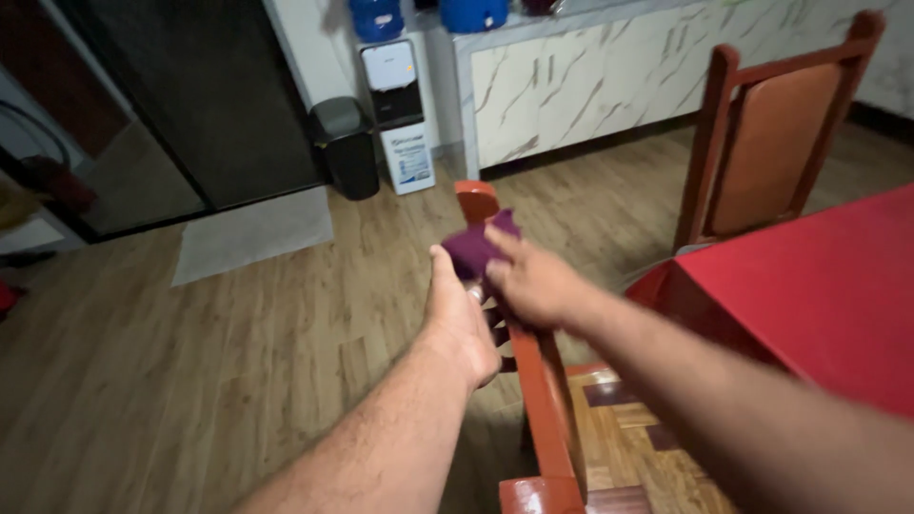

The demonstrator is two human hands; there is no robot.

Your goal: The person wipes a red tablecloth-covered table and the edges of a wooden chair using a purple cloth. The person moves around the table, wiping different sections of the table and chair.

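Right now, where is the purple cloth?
In the head view the purple cloth sits mid-frame, held between the left hand and right hand, against the top rail of the red chair, left of the red table.

The purple cloth (481, 249) is only partly seen: the right hand (533, 281) covers its near side, and the left hand (462, 319) hides its lower edge, so its full shape cannot be told. The fingers of both hands are blurred, and each grip on the cloth is hard to read. The chair back (538, 381) is hidden under the hands and cut off at the bottom edge. The red counter (819, 286) runs off the right edge. The blue bottles (428, 14) are cropped at the top.
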